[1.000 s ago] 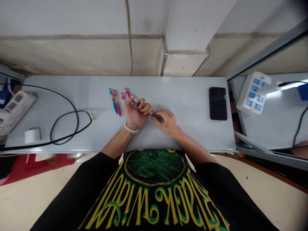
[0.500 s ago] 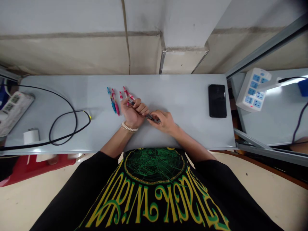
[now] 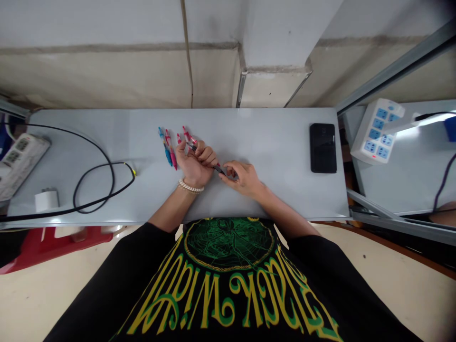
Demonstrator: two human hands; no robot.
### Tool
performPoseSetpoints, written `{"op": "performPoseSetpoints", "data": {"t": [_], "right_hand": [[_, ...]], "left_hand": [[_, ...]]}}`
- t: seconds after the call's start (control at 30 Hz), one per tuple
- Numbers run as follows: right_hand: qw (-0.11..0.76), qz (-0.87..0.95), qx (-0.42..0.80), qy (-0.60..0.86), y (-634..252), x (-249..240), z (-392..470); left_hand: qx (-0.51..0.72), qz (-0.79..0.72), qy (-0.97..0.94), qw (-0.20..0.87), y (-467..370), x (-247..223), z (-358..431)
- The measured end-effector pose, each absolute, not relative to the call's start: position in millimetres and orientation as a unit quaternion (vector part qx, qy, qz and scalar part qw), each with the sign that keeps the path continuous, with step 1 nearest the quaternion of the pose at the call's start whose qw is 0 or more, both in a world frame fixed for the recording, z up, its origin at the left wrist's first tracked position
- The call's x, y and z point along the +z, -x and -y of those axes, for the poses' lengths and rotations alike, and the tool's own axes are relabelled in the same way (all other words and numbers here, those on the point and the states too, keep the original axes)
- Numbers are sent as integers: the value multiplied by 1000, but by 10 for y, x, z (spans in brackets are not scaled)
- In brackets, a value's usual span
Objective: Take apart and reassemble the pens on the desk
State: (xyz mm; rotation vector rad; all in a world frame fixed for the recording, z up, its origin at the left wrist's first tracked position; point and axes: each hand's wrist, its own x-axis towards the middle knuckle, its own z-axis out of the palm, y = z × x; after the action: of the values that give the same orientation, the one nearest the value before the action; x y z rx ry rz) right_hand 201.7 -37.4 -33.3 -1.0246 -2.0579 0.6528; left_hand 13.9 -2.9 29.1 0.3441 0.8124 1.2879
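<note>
Several things line the grey table [image 3: 249, 137] from its left end: a white power strip [image 3: 19, 161] at the edge, a white charger [image 3: 45, 200] near the front lip, and a black cable [image 3: 96, 185] looping across to a yellow-tipped plug. Well to the right of that loop lie a blue pen [image 3: 165, 146] and a pink pen [image 3: 172, 149], side by side and just beside the left hand [image 3: 194, 164]. More pink-and-white pens [image 3: 185, 134] show past that hand's fingers, partly hidden by them. The left hand, with a bead bracelet [image 3: 190, 187] at the wrist, is curled around a dark pen [image 3: 204, 156], which slants from its fingers down toward the right. The right hand [image 3: 242, 178] sits close by, thumb and forefinger pinching the pen's lower end, the two hands nearly touching above the table's middle. Farther right, well apart from the hands, a black phone [image 3: 322, 147] lies flat. Beyond the table's right edge, a second power strip [image 3: 376, 130] rests on the neighbouring surface.
</note>
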Motion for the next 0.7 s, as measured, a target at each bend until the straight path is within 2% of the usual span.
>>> {"op": "performPoseSetpoints", "data": {"t": [0.3,0.57,0.7], "right_hand": [[367,812,236,388,-2017,-368,374],[358,817,232,387,-2022,-364,380],[382,820,217,368,-2021,-360,382]], "left_hand": [[571,-364,-77,732,-180,420,43],[579,-331,-96,739,-187,404,39],[566,-344,-113,741,-185,408,45]]}}
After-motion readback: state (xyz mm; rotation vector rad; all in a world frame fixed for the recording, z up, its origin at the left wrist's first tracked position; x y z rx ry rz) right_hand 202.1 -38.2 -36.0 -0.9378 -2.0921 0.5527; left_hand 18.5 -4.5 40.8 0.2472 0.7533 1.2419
